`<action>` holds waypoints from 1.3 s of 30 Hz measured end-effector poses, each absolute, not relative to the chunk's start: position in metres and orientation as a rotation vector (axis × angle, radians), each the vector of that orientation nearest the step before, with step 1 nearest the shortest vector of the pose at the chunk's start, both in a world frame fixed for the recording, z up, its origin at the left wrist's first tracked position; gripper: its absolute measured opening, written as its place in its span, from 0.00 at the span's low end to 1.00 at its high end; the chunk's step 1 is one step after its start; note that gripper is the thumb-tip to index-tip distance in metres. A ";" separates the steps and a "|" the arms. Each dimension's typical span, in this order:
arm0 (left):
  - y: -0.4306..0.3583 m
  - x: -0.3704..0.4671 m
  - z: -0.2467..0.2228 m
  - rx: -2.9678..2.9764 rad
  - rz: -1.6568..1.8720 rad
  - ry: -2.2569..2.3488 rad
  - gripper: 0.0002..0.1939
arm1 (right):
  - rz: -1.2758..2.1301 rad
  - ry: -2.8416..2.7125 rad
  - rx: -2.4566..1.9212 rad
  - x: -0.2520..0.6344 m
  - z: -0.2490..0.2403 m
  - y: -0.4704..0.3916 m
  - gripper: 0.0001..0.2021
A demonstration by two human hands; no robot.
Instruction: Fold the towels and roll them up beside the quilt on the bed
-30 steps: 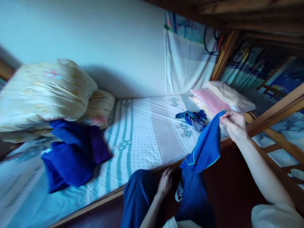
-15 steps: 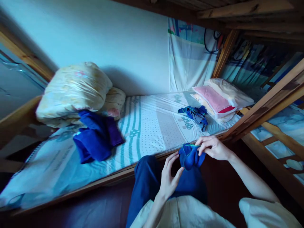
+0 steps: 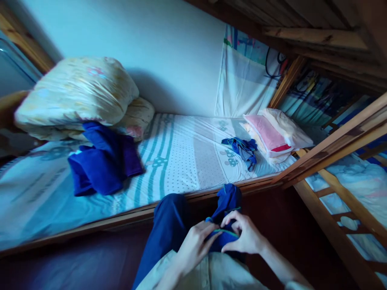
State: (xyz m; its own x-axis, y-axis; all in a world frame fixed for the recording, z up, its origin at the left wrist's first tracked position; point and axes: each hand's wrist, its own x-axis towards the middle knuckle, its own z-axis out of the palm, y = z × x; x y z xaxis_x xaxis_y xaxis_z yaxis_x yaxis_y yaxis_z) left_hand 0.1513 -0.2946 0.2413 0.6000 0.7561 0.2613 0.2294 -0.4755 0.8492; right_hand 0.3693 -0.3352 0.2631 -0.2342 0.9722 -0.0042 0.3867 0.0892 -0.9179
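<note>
Drawing nearer the lap, the blue cloth (image 3: 229, 233) now spreads its green edge between both hands: the left hand (image 3: 193, 245) pinches it, while the right hand (image 3: 249, 235) curves half-open, its hold unclear; the bed (image 3: 181, 173) lies beyond.

There is one view only, worn on the head; it looks forward and steeply down. Both hands (image 3: 219, 241) are near, at six o'clock; the bed (image 3: 181, 161) crosses the middle, and the pillows (image 3: 270, 133), farther, lie toward two o'clock, perhaps slightly blurred.
</note>
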 end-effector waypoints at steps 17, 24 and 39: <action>-0.309 0.096 0.203 1.833 0.899 0.987 0.16 | 1.016 -1.482 -1.273 0.282 0.193 -0.322 0.10; -0.304 0.106 0.223 1.907 1.017 0.908 0.14 | 1.076 -1.521 -1.328 0.278 0.202 -0.322 0.10; -0.309 0.095 0.236 1.794 1.135 1.173 0.16 | 0.998 -1.491 -1.422 0.309 0.212 -0.322 0.14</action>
State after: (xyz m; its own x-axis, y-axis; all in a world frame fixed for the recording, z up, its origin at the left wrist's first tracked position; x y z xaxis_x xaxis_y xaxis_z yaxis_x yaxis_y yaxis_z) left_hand 0.0951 -0.3087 0.2360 0.2056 0.9347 0.2899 0.3205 -0.3442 0.8825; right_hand 0.3093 -0.3220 0.2119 -0.0186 0.9990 0.0410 0.3427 0.0448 -0.9384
